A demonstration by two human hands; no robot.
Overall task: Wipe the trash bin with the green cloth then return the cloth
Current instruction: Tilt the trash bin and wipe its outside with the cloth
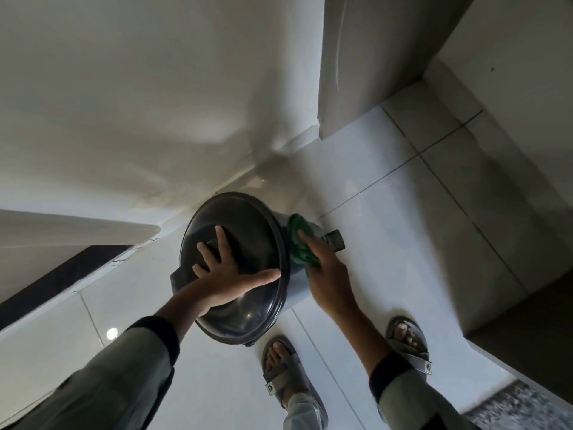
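Observation:
A round dark grey trash bin [254, 243] with a domed lid stands on the white tiled floor near the wall corner. Its foot pedal [335, 241] sticks out on the far right side. My left hand [223, 274] lies flat on the lid with fingers spread, thumb along the lid's right rim. My right hand [325, 271] presses a crumpled green cloth [302, 243] against the bin's right side, just below the lid rim. The lid hides most of the bin's body.
A white wall runs behind the bin. A cabinet or pillar [356, 72] stands at the back right, and a low ledge [527, 330] at the right. A dark doorway edge [62, 274] is on the left. My sandalled feet [288, 370] stand right before the bin. A patterned mat [524, 408] lies bottom right.

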